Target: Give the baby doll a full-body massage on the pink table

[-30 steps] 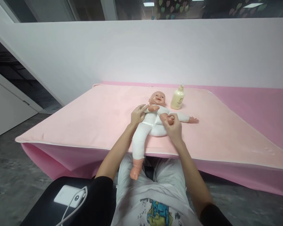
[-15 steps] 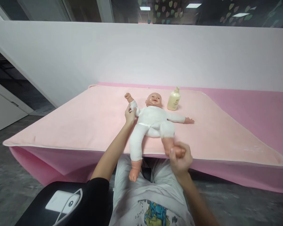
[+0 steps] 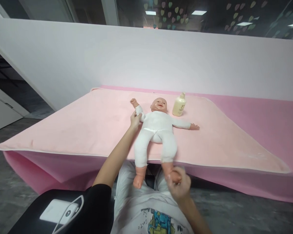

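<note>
A baby doll [image 3: 158, 122] with a white cloth body lies on its back on a pale pink mat [image 3: 97, 130], its head toward the wall. Its lower legs reach past the mat's near edge. My left hand [image 3: 135, 119] is closed round the doll's arm on the left side of the view. With its fingers wrapped round the foot on the right, my right hand [image 3: 180, 185] is held beyond the table edge, slightly blurred. The doll's other arm lies stretched out to the right. Beside its head stands a pale yellow pump bottle [image 3: 179, 104].
Under the mat, a darker pink cloth [image 3: 266, 120] covers the table and hangs over its front. A white wall [image 3: 146, 58] rises behind it, with a window above. At lower left, a white power bank [image 3: 60, 211] with a cable rests on a black surface.
My right hand has moved down and toward me with the doll's foot, and that leg, bent before, is now straighter. My left hand keeps its hold on the arm. The view has shifted slightly.
</note>
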{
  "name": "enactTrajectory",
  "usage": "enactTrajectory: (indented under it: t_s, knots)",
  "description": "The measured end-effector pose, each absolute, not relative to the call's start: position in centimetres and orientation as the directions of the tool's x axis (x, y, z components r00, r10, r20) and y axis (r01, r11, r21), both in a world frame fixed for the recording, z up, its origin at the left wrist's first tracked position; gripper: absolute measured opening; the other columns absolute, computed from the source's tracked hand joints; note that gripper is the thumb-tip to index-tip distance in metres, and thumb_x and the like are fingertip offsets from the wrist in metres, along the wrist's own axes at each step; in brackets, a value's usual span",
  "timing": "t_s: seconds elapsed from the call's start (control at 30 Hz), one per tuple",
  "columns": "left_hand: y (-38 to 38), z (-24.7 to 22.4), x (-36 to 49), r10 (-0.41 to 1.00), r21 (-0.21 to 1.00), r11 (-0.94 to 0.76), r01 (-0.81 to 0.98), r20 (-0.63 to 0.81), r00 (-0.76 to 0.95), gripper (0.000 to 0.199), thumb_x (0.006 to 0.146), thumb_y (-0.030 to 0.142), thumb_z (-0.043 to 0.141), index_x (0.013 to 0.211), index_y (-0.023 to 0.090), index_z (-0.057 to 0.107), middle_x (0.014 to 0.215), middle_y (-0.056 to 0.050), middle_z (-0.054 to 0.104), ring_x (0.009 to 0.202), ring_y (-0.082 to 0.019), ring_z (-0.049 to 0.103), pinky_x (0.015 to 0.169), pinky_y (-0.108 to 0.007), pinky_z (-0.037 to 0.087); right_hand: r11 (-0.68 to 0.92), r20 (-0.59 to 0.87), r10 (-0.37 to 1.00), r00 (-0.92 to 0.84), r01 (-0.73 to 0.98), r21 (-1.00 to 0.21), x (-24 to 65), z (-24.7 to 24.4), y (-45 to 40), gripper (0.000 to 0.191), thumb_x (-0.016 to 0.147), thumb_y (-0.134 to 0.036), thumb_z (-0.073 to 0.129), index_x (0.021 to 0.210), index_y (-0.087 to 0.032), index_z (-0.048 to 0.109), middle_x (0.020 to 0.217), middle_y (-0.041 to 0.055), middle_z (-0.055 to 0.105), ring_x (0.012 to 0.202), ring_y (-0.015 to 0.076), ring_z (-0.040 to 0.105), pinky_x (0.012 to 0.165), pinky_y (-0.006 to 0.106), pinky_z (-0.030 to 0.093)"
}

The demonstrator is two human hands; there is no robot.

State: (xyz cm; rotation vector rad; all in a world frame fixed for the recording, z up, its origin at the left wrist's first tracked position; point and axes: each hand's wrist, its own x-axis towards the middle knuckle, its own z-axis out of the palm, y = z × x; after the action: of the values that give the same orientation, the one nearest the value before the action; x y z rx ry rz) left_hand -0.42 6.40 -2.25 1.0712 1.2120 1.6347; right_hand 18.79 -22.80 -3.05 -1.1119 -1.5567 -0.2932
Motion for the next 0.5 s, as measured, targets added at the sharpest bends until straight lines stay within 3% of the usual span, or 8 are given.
enactTrajectory:
  t_s: [0.1,0.2,0.33,0.4,0.5]
  knots:
    - [5.9,-1.6,-0.8,0.964,0.946,-0.082,-0.315,-0.005,-0.266,0.055,0.066,0.023,0.062,0.12,0.018,0.061,0.097,-0.007,0.07,0.072,-0.016,0.064,0.063,-0.028,0.052,0.582,0.866,0.499,0.024,0.731,-0.356,18.5,-2.8,-22.8,0.011,0.085,-0.027,0.052,0.091,-0.019,0.056,0.063,0.0018,0.064,0.048,0.0149,0.06,0.046,0.024,0.047]
    - [4.9,-0.8,-0.5,0.983,0.943,-0.155,-0.296,0.117,-0.142,0.056,0.059,0.019,0.067,0.115,0.019,0.066,0.103,-0.007,0.07,0.083,-0.02,0.066,0.072,-0.034,0.054,0.527,0.832,0.527,0.174,0.701,-0.481,18.9,0.5,-17.9,0.017,0.083,-0.036,0.053,0.089,-0.02,0.056,0.065,0.0007,0.063,0.051,0.0145,0.059,0.047,0.023,0.046]
    - [4.1,-0.5,0.4,0.931,0.931,-0.364,-0.034,0.364,-0.005,0.038,0.056,0.017,0.07,0.094,0.017,0.075,0.111,-0.009,0.07,0.11,-0.027,0.06,0.097,-0.042,0.046,0.346,0.605,0.751,0.264,0.623,-0.701,19.7,4.2,-10.0,0.025,0.08,-0.044,0.053,0.086,-0.02,0.055,0.068,0.0008,0.062,0.06,0.0166,0.061,0.056,0.026,0.047]
    - [4.1,-0.7,0.6,0.928,0.928,-0.372,-0.018,0.372,0.005,0.038,0.057,0.017,0.071,0.095,0.018,0.074,0.113,-0.008,0.069,0.113,-0.027,0.058,0.099,-0.042,0.044,0.341,0.574,0.77,0.279,0.58,-0.74,20.1,4.1,-8.9,0.026,0.08,-0.044,0.053,0.086,-0.019,0.054,0.071,0.0012,0.063,0.063,0.017,0.061,0.059,0.027,0.047]
    - [4.8,-1.2,0.6,0.968,0.948,-0.245,-0.204,0.229,-0.1,0.05,0.062,0.018,0.071,0.112,0.017,0.067,0.111,-0.009,0.068,0.101,-0.024,0.063,0.088,-0.037,0.05,0.398,0.66,0.673,0.334,0.589,-0.703,20.3,1.4,-12.4,0.025,0.083,-0.042,0.054,0.093,-0.019,0.055,0.076,0.0019,0.063,0.067,0.0168,0.061,0.059,0.027,0.048]
